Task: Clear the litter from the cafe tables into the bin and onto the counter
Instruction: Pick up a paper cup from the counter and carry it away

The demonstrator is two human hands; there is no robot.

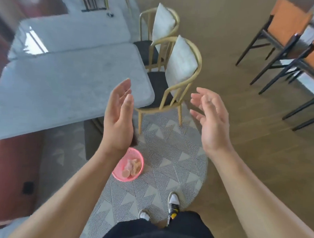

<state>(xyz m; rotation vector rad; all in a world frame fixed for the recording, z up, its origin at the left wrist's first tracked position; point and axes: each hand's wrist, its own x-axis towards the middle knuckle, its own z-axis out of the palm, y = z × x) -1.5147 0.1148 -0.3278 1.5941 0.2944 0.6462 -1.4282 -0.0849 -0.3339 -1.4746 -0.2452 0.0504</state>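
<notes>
A small pink bin stands on the patterned rug below my hands, with crumpled brownish litter inside it. My left hand is raised above the bin, palm turned right, fingers straight and holding nothing. My right hand hovers level with it, palm facing left, fingers loosely spread and empty. The two hands are apart, facing each other. The grey marble cafe table lies to the left of my left hand.
Two wooden chairs with white cushions stand at the table's right edge. Black-legged orange chairs stand at the far right. A second grey table sits behind the first. My feet stand on the rug.
</notes>
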